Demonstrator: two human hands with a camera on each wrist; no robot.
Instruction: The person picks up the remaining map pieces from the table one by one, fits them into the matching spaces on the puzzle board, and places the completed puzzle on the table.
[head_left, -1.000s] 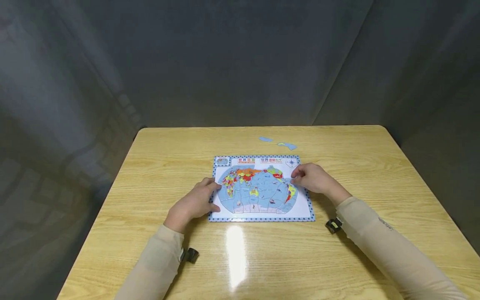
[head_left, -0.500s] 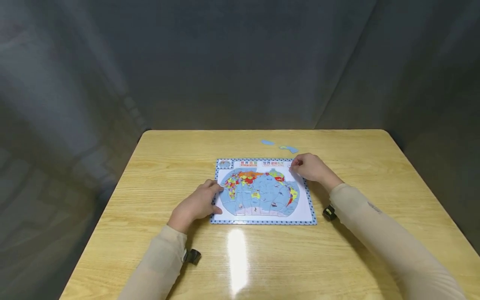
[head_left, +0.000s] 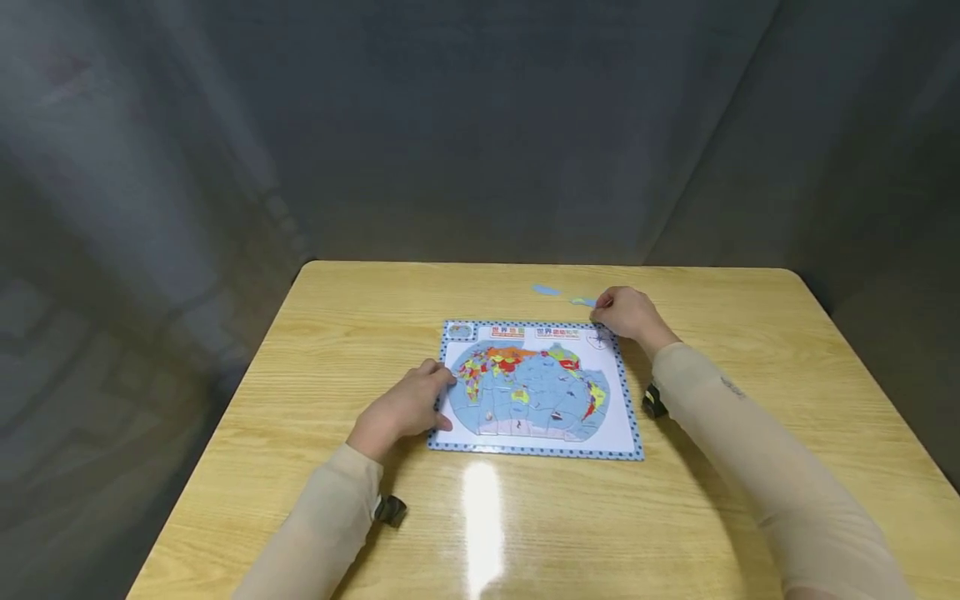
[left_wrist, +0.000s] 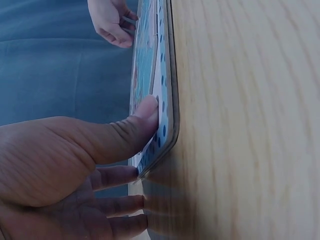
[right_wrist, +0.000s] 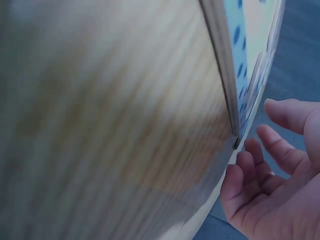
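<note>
A world map jigsaw puzzle board (head_left: 536,453) with a blue dotted border lies on the table, most of its map in blue pieces. My left hand (head_left: 408,404) rests at the board's left edge; in the left wrist view its thumb (left_wrist: 148,107) lies on the border, fingers spread beside the corner. Past the board's far right corner, my right hand (head_left: 630,315) reaches to a blue and yellow puzzle piece (head_left: 582,302), partly covered by the fingertips. The right wrist view shows that hand's thumb and fingers (right_wrist: 282,150) apart, with nothing visible between them.
Another loose blue puzzle piece (head_left: 546,290) lies behind the board, left of the first. The wooden table (head_left: 360,325) ends at a dark curtain (head_left: 480,167) behind it. Light glares on the tabletop in front of the board.
My right hand has moved from the map's right side, over the compass corner, away to the loose piece behind the board. My left hand has stayed at the left edge.
</note>
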